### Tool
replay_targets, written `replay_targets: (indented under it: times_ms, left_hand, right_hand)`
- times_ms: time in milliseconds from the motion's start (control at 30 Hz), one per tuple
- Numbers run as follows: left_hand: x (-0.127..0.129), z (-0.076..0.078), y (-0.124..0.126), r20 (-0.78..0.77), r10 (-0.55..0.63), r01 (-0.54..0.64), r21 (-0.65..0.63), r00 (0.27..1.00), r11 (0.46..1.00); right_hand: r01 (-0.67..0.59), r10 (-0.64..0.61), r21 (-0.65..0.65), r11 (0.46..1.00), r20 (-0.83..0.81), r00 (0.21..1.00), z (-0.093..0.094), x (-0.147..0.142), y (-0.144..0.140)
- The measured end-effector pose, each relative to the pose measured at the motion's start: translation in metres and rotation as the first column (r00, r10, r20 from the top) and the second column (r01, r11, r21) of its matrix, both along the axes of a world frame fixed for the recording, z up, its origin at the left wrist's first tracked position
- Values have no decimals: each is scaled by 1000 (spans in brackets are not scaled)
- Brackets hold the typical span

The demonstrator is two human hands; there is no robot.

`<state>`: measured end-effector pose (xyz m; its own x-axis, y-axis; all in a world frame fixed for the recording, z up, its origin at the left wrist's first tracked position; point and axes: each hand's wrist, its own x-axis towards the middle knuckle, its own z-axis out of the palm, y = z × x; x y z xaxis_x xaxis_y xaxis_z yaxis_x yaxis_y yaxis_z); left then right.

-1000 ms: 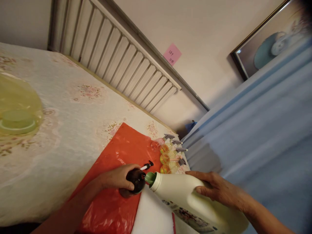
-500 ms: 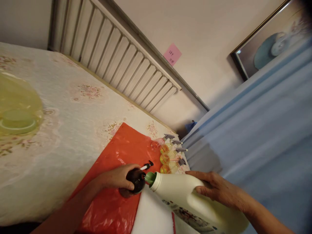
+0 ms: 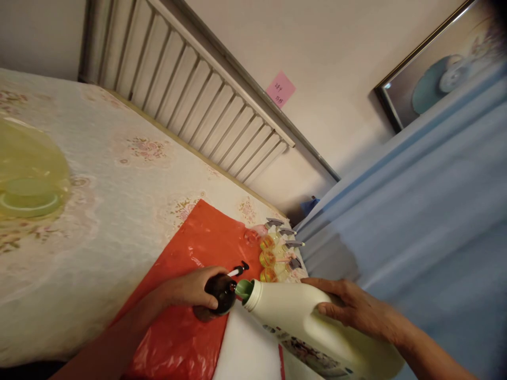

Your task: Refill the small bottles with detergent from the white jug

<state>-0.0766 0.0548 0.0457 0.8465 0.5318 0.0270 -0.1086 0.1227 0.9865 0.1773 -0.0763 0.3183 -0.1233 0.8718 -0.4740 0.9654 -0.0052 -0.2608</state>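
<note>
From the head camera, looking down at a table under a pale flowered cloth [image 3: 119,174], the left hand [image 3: 190,289] is wrapped around a small dark bottle [image 3: 222,293] that stands on a red plastic bag [image 3: 190,248]. The right hand [image 3: 352,306] grips the side of a large white jug [image 3: 301,322], fingers curled over its body. The jug is tipped over, its green spout [image 3: 243,289] touching the mouth of the dark bottle. A black-and-white pump head [image 3: 238,269] lies just behind the bottle. Beyond it, at the table's edge, a cluster of small amber-capped spray bottles [image 3: 273,250] stands together. A yellowish translucent bowl [image 3: 27,174] sits well apart at the far left. Blue cloth [image 3: 415,227] fills the right side, and a pink note [image 3: 280,88] is stuck on the wall.
</note>
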Motion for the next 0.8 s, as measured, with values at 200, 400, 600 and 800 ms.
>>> replay_targets:
  times_ms: [200,400,600,800]
  left_hand:
    - [0,0,0,-21,10,-10,23,1000,1000]
    - [0,-1,1,-19,6,-6,31,1000,1000]
    - [0,-1,1,-16,12,-11,41,1000,999]
    - [1,-6,2,-8,-5,5,-6,1000,1000]
  right_hand:
    - [11,-11,-8,1000,-2,1000,-1,3,1]
    - [-10,10,2,1000,-11,1000,0,1,1]
    - [5,-5,-2,1000,-12,1000,-1,1,1]
    - [14,-14,-5,1000,1,1000,-1,2,1]
